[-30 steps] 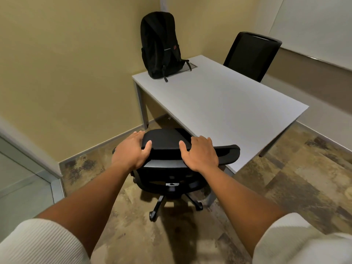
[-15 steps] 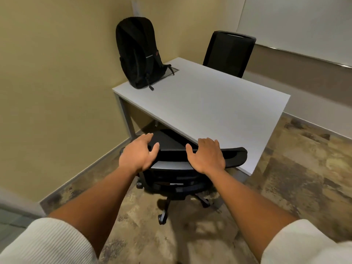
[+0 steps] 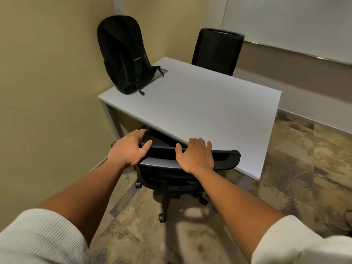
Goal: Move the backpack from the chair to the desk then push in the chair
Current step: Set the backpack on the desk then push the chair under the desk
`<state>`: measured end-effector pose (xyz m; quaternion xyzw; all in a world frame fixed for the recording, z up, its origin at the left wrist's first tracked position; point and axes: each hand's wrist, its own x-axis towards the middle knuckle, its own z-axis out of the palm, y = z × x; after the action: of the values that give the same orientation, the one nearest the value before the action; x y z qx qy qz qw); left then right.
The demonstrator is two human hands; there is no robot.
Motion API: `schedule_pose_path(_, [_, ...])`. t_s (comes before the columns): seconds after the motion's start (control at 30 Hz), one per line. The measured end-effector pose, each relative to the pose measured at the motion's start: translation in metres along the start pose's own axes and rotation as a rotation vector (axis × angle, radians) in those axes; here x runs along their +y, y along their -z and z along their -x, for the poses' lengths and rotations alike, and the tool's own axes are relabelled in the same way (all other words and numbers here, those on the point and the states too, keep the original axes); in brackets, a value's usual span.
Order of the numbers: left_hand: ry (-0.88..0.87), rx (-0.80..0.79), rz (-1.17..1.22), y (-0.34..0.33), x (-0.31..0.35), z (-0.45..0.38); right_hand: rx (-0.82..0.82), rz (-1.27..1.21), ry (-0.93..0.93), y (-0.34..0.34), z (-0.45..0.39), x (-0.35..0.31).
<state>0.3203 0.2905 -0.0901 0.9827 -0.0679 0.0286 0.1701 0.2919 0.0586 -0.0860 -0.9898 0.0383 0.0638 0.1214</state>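
The black backpack [image 3: 122, 56] stands upright on the far left corner of the white desk [image 3: 205, 111], leaning against the yellow wall. The black office chair [image 3: 224, 159] is at the desk's near edge, with its seat under the top and its backrest close to the edge. My left hand [image 3: 127, 149] holds the left end of the backrest top, fingers over the far side and thumb on the near side. My right hand [image 3: 196, 155] lies over the middle of the backrest top, fingers curled across it.
A second black chair [image 3: 217, 50] stands at the desk's far side. The yellow wall [image 3: 47, 92] runs close along the left. A whiteboard [image 3: 295, 25] hangs on the right wall. The chair's wheeled base [image 3: 163, 216] rests on mottled brown floor.
The chair has rolled forward with both hands on its backrest, so its seat is further under the desk. My view has moved closer to the desk.
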Motion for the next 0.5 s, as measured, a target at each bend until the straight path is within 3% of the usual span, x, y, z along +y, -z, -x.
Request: schedule_pose_path(0.5, [-0.163,-0.102,0.026,0.014,-0.076,-0.098,0.055,-0.054,-0.198,-0.012,-0.051,-0.073])
